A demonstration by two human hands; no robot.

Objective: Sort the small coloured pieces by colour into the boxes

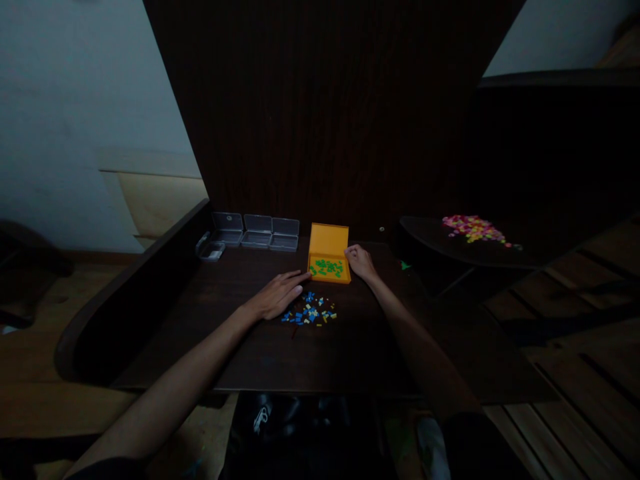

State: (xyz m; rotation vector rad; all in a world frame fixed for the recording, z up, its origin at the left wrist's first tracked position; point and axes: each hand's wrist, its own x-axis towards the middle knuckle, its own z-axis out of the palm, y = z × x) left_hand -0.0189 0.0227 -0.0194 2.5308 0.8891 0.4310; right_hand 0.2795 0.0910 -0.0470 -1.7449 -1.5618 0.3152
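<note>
An orange box [329, 239] stands with its lid up on a dark wooden table [210, 333], holding several small green pieces [327, 267]. My left hand [277, 294] lies flat on the table, fingers stretched toward the box's front left corner. Just right of that hand is a heap of small blue, yellow and red pieces [310, 312]. My right hand [359, 260] rests against the box's right side with its fingers curled; what they hold, if anything, is hidden.
Three clear plastic boxes [256, 231] stand in a row at the table's back left, with a smaller clear one [212, 249] in front. A pile of pink and yellow pieces [473, 229] lies on a dark side surface at right. Dark panel behind.
</note>
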